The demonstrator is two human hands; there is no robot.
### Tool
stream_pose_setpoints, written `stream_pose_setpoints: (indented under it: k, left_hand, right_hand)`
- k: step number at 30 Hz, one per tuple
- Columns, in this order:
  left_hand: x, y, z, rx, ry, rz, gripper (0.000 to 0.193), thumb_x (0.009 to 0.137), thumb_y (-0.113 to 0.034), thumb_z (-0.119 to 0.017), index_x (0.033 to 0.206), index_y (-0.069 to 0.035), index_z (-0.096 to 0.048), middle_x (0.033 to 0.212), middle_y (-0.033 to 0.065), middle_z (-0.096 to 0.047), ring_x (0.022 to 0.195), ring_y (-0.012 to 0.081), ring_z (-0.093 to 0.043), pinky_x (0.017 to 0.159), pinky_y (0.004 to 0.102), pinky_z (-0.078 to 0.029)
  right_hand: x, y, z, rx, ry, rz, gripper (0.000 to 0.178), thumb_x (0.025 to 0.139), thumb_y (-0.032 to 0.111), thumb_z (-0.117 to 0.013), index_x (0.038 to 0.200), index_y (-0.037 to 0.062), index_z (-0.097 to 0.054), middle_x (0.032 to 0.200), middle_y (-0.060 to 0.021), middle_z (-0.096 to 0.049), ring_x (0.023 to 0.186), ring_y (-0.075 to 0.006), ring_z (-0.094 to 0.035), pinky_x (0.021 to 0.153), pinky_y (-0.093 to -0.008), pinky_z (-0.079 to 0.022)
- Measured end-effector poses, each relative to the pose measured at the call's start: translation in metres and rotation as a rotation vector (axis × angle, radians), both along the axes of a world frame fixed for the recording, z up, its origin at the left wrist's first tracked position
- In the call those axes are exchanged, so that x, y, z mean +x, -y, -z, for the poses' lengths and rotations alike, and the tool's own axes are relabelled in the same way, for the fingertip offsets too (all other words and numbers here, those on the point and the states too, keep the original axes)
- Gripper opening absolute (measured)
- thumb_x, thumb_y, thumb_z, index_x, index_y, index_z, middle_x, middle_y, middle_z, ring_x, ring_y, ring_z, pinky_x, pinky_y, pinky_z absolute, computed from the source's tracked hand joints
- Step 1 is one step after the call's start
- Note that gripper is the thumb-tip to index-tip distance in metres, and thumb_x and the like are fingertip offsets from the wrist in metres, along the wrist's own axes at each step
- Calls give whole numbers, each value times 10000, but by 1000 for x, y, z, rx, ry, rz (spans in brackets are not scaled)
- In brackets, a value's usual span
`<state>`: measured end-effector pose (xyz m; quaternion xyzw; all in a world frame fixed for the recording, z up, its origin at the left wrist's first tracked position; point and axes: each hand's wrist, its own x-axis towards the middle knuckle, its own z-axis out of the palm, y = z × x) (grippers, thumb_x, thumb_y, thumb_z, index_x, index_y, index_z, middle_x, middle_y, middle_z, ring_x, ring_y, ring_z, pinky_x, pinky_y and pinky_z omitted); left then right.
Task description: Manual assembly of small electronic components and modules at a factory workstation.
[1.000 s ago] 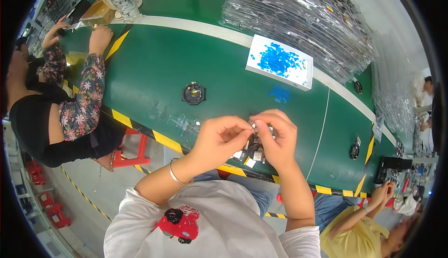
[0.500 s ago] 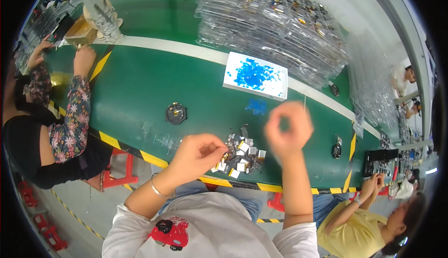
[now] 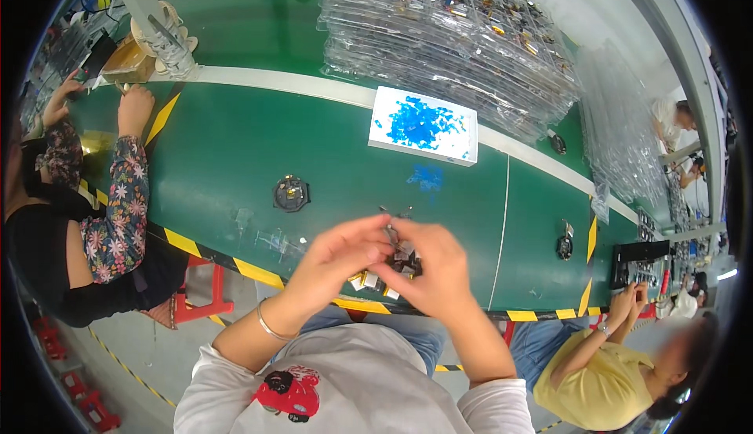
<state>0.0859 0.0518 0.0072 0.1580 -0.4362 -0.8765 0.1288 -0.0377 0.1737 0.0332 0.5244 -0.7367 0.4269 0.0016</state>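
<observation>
My left hand (image 3: 336, 255) is curled near the front edge of the green table. A tiny greyish piece seems to sit at its fingertips, too small to name. Facing it, my right hand (image 3: 435, 265) curves in with its index fingertip close to the left fingers and its thumb apart from that finger. Under and between both hands lies a pile of small silver, white and dark electronic parts (image 3: 369, 280), largely hidden by them. Left of the hands, a round black device housing (image 3: 291, 194) lies on the table.
Beyond the hands stands a white box (image 3: 423, 151) of blue film bits, with blue scraps (image 3: 426, 176) before it. Stacked clear trays (image 3: 447, 49) rise behind. Another black housing (image 3: 565, 247) lies right. Co-workers sit at left, in a floral sleeve (image 3: 127, 191), and right, in a yellow top (image 3: 588, 383).
My right hand has come down and leftward from its raised, blurred position to meet my left hand over the pile. The left hand has moved slightly; its fingers reach further forward.
</observation>
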Motion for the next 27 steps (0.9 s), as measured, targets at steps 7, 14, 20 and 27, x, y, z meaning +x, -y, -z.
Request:
stream_pose_setpoints:
  k: [7,14,20,27]
  left_hand:
    - [22,42,-12,-1128,283,-165,376,792,-31,-655,1162,-8,-594,1089,119,-643,998,233,-609,894,336,-466]
    - [18,91,-4,-1552,403,-176,334,724,-4,-673,1052,-20,-616,978,118,-634,892,277,-601,777,347,-491]
    - [4,41,13,-502,191,-67,99,871,52,-541,956,3,-557,874,15,-598,750,62,-584,599,218,-503]
    - [7,-3,-5,-383,140,-59,246,888,62,-484,1120,18,-551,1010,95,-637,863,91,-613,658,207,-531]
  right_hand:
    - [8,-22,24,-76,324,88,127,709,-55,-689,818,2,-654,796,-94,-653,679,-171,-611,612,-265,-475]
    - [13,-24,28,-88,477,102,120,717,-75,-662,808,-7,-625,802,-72,-627,715,-133,-574,622,-242,-451]
    - [24,-13,16,-113,371,8,124,713,-46,-650,805,9,-587,874,-112,-659,797,-199,-617,692,-285,-471]
    - [24,-13,6,1,499,-8,124,704,-33,-658,799,2,-586,884,-112,-667,794,-218,-630,721,-307,-483]
